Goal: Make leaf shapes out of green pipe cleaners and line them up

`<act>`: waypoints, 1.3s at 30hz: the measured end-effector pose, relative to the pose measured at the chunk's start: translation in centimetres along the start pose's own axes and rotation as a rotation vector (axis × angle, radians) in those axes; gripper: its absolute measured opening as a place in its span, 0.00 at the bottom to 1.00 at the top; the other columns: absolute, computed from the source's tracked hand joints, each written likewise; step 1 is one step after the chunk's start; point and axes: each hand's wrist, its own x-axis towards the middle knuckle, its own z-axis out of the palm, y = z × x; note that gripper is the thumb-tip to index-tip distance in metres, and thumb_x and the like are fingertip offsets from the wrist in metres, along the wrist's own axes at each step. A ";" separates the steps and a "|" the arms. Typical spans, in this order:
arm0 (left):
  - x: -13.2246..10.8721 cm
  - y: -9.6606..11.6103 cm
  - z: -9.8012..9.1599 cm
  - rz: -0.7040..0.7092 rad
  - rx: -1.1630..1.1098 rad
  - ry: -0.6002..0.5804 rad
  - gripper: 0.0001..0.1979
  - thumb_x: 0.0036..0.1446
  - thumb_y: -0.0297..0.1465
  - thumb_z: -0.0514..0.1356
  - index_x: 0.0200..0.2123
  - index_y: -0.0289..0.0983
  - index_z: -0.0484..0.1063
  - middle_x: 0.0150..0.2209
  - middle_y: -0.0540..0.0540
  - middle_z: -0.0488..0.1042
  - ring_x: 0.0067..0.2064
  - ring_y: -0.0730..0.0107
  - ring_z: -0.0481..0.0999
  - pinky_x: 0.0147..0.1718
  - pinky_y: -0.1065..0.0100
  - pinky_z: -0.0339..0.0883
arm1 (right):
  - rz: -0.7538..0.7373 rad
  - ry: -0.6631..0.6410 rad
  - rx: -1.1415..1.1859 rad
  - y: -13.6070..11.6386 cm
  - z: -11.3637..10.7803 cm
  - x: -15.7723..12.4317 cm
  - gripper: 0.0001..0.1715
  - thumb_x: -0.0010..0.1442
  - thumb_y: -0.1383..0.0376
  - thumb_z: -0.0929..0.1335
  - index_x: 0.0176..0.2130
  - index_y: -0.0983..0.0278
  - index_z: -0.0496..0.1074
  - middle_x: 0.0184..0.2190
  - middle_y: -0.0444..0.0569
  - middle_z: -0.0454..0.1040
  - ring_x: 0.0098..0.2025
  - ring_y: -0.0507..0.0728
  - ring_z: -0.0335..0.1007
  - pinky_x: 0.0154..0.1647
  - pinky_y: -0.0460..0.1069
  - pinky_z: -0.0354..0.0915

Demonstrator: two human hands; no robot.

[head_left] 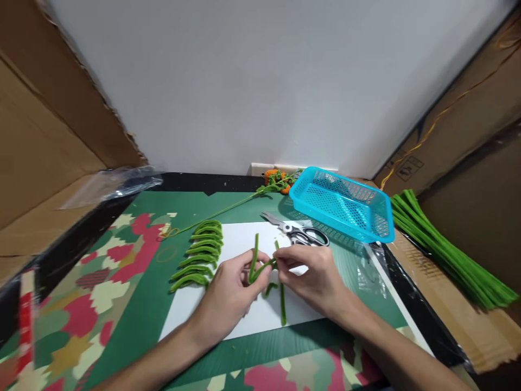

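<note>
My left hand (234, 288) pinches a green fuzzy pipe cleaner (255, 258) that is bent into a V. One arm of the V stands up and the other slants toward my right hand (309, 274). Thumb and forefinger of that hand are closed on the slanting end. Under the right fingers runs a straight green piece (283, 307); whether they hold it too I cannot tell. A short curled piece (270, 289) lies between the hands on the white paper (238, 236). Left of my hands, several folded green pipe cleaners (203, 251) form a column.
Scissors (290, 228) lie open behind my right hand. A blue plastic basket (385, 214) stands at the back right. Beside it lies an orange flower (272, 175) on a long green stem. A bundle of green pipe cleaners (451, 252) rests on cardboard at right.
</note>
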 end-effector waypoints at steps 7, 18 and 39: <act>0.4 -0.3 -0.2 0.005 0.007 -0.033 0.18 0.67 0.46 0.63 0.49 0.39 0.73 0.27 0.54 0.74 0.19 0.77 0.63 0.15 0.75 0.58 | -0.063 -0.001 0.021 0.8 0.1 0.4 0.12 0.65 0.74 0.70 0.46 0.64 0.81 0.35 0.50 0.84 0.33 0.55 0.82 0.36 0.46 0.75; 0.3 0.5 -0.4 0.029 -0.018 -0.037 0.13 0.69 0.42 0.60 0.40 0.38 0.70 0.24 0.56 0.69 0.18 0.79 0.61 0.16 0.76 0.56 | -0.097 -0.077 0.002 0.9 0.3 0.2 0.18 0.71 0.73 0.68 0.56 0.61 0.77 0.43 0.52 0.84 0.39 0.56 0.82 0.41 0.48 0.75; -0.3 1.3 -0.3 -0.016 -0.071 -0.058 0.18 0.70 0.47 0.60 0.41 0.38 0.70 0.30 0.52 0.77 0.15 0.84 0.63 0.17 0.77 0.56 | 0.609 0.028 0.793 -0.3 0.7 1.0 0.12 0.60 0.61 0.77 0.36 0.64 0.74 0.26 0.47 0.82 0.29 0.55 0.81 0.34 0.47 0.74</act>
